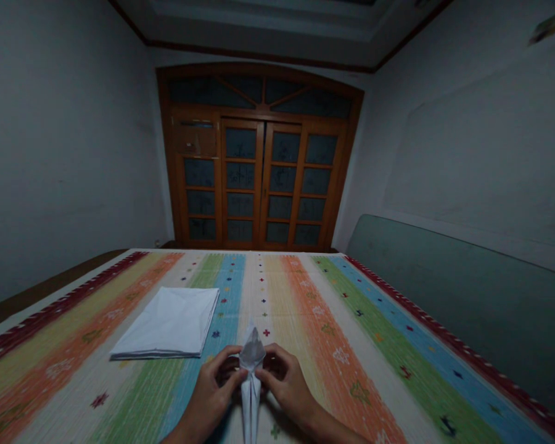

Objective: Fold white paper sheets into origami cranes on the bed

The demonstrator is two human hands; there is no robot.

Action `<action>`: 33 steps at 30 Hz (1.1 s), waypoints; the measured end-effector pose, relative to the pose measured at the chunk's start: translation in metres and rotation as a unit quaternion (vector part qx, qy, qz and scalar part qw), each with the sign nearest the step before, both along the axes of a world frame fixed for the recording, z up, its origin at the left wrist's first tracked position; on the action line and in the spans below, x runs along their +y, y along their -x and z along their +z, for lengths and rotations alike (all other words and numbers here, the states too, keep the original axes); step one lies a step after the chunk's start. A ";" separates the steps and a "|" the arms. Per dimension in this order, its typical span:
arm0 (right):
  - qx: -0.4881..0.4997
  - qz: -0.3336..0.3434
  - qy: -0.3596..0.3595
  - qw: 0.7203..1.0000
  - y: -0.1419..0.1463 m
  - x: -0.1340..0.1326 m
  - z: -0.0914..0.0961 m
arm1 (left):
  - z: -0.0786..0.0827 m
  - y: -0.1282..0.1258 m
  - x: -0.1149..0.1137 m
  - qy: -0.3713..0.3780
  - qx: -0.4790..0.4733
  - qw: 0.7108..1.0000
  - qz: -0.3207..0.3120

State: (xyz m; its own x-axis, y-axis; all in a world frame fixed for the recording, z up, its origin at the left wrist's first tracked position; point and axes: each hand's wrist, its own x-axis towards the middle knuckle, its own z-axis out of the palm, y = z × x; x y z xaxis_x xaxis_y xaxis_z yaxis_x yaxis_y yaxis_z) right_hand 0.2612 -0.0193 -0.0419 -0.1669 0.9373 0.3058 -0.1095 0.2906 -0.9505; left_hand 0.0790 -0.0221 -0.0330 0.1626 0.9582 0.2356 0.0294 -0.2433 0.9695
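Note:
A narrow piece of folded white paper [251, 398] stands lengthwise at the near middle of the table, its pointed tip facing away from me. Its upper part bulges into a small diamond shape, and two slim strips run down toward the bottom edge of the view. From the left, my left hand [215, 382] pinches it between thumb and forefinger. My right hand [289, 379] grips the opposite side the same way, both thumbs meeting just below the diamond. The other fingers curl behind and are partly hidden.
A stack of white square sheets [166, 324] lies to the left on the striped tablecloth [300, 296]. Beyond the table are wooden doors with glass panes [263, 179]. A pale green padded panel [444, 290] runs along the right side.

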 end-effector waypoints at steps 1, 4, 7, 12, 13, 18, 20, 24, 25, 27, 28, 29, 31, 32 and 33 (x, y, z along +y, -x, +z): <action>0.001 0.000 0.000 1.000 0.000 0.000 0.000 | 0.000 0.000 0.000 0.002 -0.001 1.000 -0.002; -0.002 -0.001 -0.005 1.000 0.000 0.000 0.001 | 0.000 -0.001 0.000 0.013 -0.009 1.000 -0.005; -0.007 0.001 -0.003 1.000 -0.001 -0.001 0.002 | 0.004 -0.003 -0.002 0.019 -0.014 1.000 0.004; -0.005 0.006 0.011 1.000 -0.001 0.000 0.000 | 0.010 -0.004 -0.005 0.031 -0.017 0.999 0.003; -0.003 0.008 0.014 1.000 0.000 0.000 -0.001 | 0.009 -0.004 -0.005 0.034 -0.023 0.999 -0.003; 0.031 -0.025 0.047 0.998 0.001 0.001 -0.003 | -0.002 -0.005 -0.002 0.026 -0.070 0.997 -0.004; 0.036 -0.041 0.057 0.997 0.002 0.000 -0.003 | -0.004 -0.006 0.000 0.029 -0.083 0.996 0.002; 0.015 -0.046 0.057 0.997 0.006 -0.001 -0.002 | -0.003 -0.009 0.000 0.038 -0.090 0.995 0.009; 0.013 -0.047 0.059 0.997 0.007 -0.001 -0.001 | -0.002 -0.010 0.000 0.038 -0.087 0.995 0.012; 0.012 -0.049 0.063 0.997 0.009 -0.002 0.000 | -0.001 -0.010 0.000 0.036 -0.081 0.996 0.015; 0.013 -0.049 0.064 0.997 0.009 -0.002 0.000 | -0.001 -0.010 0.001 0.036 -0.078 0.996 0.015; 0.014 -0.049 0.064 0.997 0.009 -0.002 0.001 | -0.001 -0.010 0.001 0.036 -0.075 0.996 0.014; 0.021 -0.049 0.065 0.996 0.008 -0.001 0.001 | -0.002 -0.010 0.002 0.037 -0.068 0.997 0.012; 0.024 -0.048 0.067 0.996 0.008 -0.001 0.001 | -0.002 -0.010 0.002 0.036 -0.065 0.997 0.013; 0.028 -0.048 0.068 0.996 0.008 -0.001 0.000 | -0.003 -0.010 0.001 0.033 -0.060 0.997 0.018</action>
